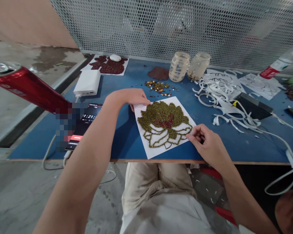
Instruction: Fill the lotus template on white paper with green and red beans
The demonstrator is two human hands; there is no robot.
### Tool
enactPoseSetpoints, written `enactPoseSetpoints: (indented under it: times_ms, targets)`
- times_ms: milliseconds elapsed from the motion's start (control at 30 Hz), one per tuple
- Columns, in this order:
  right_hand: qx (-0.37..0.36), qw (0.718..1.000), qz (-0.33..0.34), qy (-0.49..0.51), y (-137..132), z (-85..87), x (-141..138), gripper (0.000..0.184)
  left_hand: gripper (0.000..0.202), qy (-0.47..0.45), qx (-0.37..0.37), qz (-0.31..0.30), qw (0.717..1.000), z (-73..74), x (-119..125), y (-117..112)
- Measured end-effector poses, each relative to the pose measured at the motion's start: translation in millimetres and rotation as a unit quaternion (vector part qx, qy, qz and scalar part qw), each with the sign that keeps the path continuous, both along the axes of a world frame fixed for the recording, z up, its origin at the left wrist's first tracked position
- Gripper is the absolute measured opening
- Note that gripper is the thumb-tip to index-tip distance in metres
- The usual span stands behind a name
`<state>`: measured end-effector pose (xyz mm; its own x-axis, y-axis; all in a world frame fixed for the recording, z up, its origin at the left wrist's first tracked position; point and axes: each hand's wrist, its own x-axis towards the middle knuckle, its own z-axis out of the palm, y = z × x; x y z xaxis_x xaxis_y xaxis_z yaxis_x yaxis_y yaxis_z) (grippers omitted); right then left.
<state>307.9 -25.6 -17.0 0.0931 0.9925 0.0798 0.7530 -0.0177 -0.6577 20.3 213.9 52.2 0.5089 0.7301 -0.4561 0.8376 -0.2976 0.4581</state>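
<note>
A white sheet of paper (150, 153) lies tilted near the table's front edge. On it is a flower picture (158, 112) of green beans with dark red beans in the centre; the lower petals are outlined in green beans, with white paper inside. My left hand (134, 97) is closed on the sheet's upper left corner, its fingers partly hidden. At the right edge, my right hand (205, 141) pinches the paper between thumb and curled fingers. A small heap of mixed beans and kernels (158, 86) sits just beyond the sheet.
Two clear jars (179, 66) stand at the back by the perforated metal screen (146, 29). White paper strips (219, 91) and a black device (254, 105) lie right. A red can (31, 87), phone (86, 117), white power bank (88, 83) and dark red bean picture (111, 66) are left.
</note>
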Motion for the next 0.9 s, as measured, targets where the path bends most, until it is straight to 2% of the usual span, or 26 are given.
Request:
enactPoseSetpoints:
  times_ms: [133, 233, 333, 433, 533, 633, 733, 900]
  targets:
    - [0.038, 0.998, 0.002, 0.056, -2.0, 13.0, 2.8, 0.031, 0.024, -0.001, 0.0, 0.001, 1.0, -0.5, -0.1, 0.5]
    - [0.096, 0.995, 0.013, 0.02, 10.2, 38.8, 9.1, 0.028, 0.025, 0.004, 0.006, 0.0, 1.0, -1.3, -0.4, 1.4]
    - [0.154, 0.984, 0.055, -0.067, 51.1, 67.6, 14.3, 0.019, 0.026, 0.004, 0.004, 0.0, 1.0, -2.3, -0.8, 2.4]
    - [0.165, 0.97, 0.106, -0.145, 117.4, 80.2, 13.4, 0.014, 0.027, 0.002, -0.011, 0.004, 1.0, -3.1, -0.7, 3.2]
    - [0.139, 0.968, 0.114, -0.177, 184.5, 71.3, 5.5, 0.011, 0.027, 0.008, -0.001, 0.006, 1.0, -3.2, 0.0, 3.2]
    - [0.088, 0.967, 0.097, -0.218, 228.9, 54.5, -6.7, 0.012, 0.028, 0.01, 0.016, 0.002, 1.0, -2.4, 0.8, 2.3]
    - [0.075, 0.966, 0.096, -0.227, 248.8, 42.2, -18.4, 0.015, 0.028, 0.006, 0.011, 0.0, 1.0, -1.5, 0.9, 1.3]
    - [0.092, 0.958, 0.095, -0.253, 260.1, 32.8, -28.4, 0.018, 0.026, 0.004, 0.006, 0.002, 1.0, -1.4, 0.5, 0.7]
